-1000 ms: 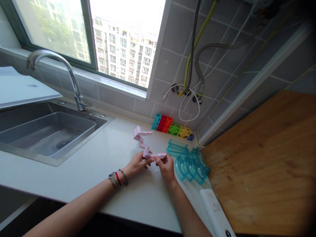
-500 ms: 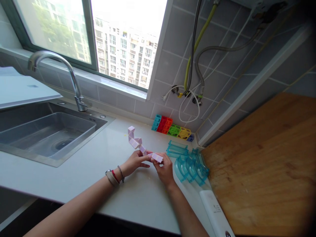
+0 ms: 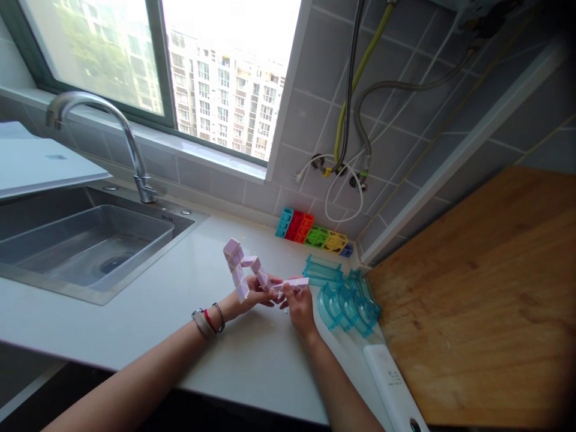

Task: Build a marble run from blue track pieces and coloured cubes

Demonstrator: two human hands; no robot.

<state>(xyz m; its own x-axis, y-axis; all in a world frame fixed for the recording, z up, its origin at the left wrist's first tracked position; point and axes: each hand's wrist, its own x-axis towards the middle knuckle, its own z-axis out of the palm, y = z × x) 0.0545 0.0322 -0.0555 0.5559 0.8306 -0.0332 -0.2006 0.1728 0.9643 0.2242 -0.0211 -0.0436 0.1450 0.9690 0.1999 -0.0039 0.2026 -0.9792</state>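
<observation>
A pink and white twisting snake puzzle [image 3: 245, 270] is held just above the white countertop [image 3: 180, 312]. My left hand [image 3: 252, 295] grips its middle segments, fingers closed round them. My right hand [image 3: 299, 305] pinches the flat right end of the puzzle. The free end curls up and to the left, above my left hand. My left wrist wears a watch and bracelets.
A steel sink [image 3: 85, 246] with a curved tap [image 3: 135, 150] lies to the left. Coloured plastic blocks [image 3: 312, 234] line the tiled wall. Clear blue curved track pieces [image 3: 346, 294] sit beside my right hand. A white remote [image 3: 391, 390] and a wooden board [image 3: 486, 300] lie to the right.
The puzzle's free end has been folded round, from stretching up and back to curling left above my left hand. Both hands stay in about the same place.
</observation>
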